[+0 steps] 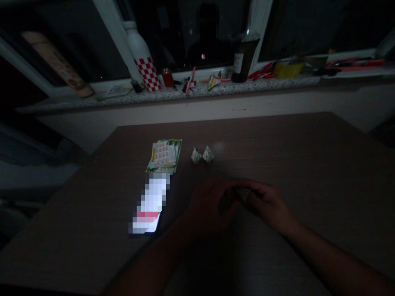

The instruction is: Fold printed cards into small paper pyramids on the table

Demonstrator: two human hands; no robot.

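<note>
In the dim light, a small piece of folded paper (243, 192) shows between my two hands above the table. My left hand (210, 203) curls over it from the left, with the fingers reaching across to the right. My right hand (270, 203) pinches its right side. Most of the paper is hidden by fingers and shadow, so its shape is unclear. Beyond the hands stand two small pointed folded-paper pieces, a left one (196, 155) and a right one (207, 154), side by side. A stack of printed paper sheets (163, 155) lies to their left.
A phone (151, 205) with a bright, blurred screen lies left of my left hand. Along the stone windowsill (191, 96) stand a red-checked white bottle (145, 61), a dark bottle (242, 61), a red jar (167, 78), a patterned tube (58, 63) and a yellow container (288, 69).
</note>
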